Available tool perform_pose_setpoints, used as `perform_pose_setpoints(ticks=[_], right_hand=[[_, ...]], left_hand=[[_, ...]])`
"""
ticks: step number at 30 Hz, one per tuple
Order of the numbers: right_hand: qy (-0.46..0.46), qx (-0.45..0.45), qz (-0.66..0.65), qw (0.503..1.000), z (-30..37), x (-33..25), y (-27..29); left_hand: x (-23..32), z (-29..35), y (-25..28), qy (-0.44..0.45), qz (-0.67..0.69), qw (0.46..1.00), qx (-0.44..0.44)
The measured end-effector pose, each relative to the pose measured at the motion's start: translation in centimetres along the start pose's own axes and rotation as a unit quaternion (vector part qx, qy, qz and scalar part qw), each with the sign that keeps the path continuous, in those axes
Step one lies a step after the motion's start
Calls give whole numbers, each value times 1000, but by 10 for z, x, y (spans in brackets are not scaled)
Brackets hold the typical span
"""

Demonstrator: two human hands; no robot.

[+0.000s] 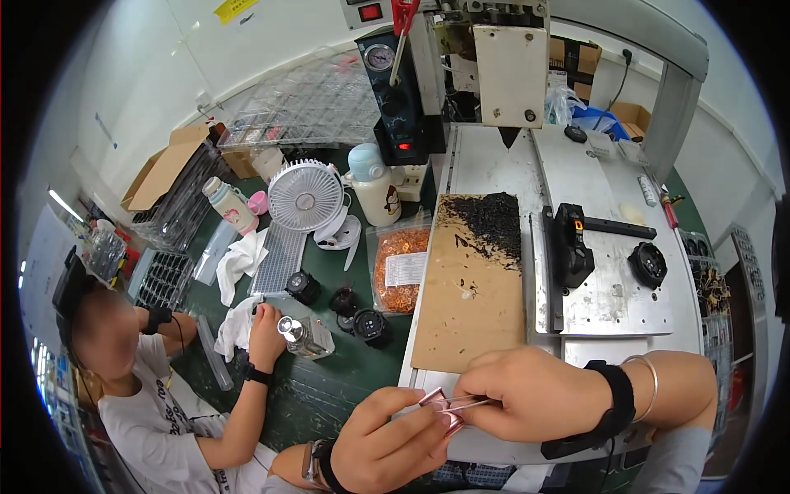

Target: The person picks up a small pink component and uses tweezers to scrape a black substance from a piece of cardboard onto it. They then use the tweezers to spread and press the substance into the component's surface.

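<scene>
Near the front edge of the machine bed, my left hand [383,445] pinches a small shiny pink metallic piece [434,398] between thumb and fingers. My right hand [531,391] meets it from the right, its fingers closed on slim metal tweezers [471,404] whose tips reach the pink piece. Most of the tweezers is hidden inside the right fist. Both wrists wear black straps. Just beyond the hands lies a brown board [469,329] with a heap of small black parts [498,222] at its far end.
A press head [510,78] hangs above the bed. Right of the board stands a metal fixture plate [609,296] with a black clamp [573,247] and a round black part [648,264]. Left are a bag of copper-coloured parts [401,284], a fan [306,198], a glass bottle [309,339] and a seated co-worker [156,370].
</scene>
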State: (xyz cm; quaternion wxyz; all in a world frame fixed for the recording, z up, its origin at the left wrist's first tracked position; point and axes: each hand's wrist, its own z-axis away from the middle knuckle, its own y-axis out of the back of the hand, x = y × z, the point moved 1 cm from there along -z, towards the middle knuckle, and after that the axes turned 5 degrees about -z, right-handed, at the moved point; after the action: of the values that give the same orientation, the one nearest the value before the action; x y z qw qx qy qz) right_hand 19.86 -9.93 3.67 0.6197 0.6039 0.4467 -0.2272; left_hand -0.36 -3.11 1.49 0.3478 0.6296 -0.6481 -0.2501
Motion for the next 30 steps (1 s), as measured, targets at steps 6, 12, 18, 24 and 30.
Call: perform_pose_setpoints(ticks=[6, 12, 18, 24, 30], right_hand=[[-4, -7, -40, 999, -1, 4, 3], [-10, -1, -42, 999, -2, 5, 6], [-16, 0, -75, 997, -1, 7, 8], [-114, -14, -64, 991, -5, 3, 17], [-123, 6, 49, 991, -4, 13, 7]], left_hand=[[-3, 2, 0, 26, -13, 1000, 9], [-4, 4, 3, 67, -40, 997, 11], [-6, 3, 8, 96, -65, 993, 8], [-11, 1, 10, 117, -68, 991, 6], [-13, 3, 3, 101, 73, 984, -130]])
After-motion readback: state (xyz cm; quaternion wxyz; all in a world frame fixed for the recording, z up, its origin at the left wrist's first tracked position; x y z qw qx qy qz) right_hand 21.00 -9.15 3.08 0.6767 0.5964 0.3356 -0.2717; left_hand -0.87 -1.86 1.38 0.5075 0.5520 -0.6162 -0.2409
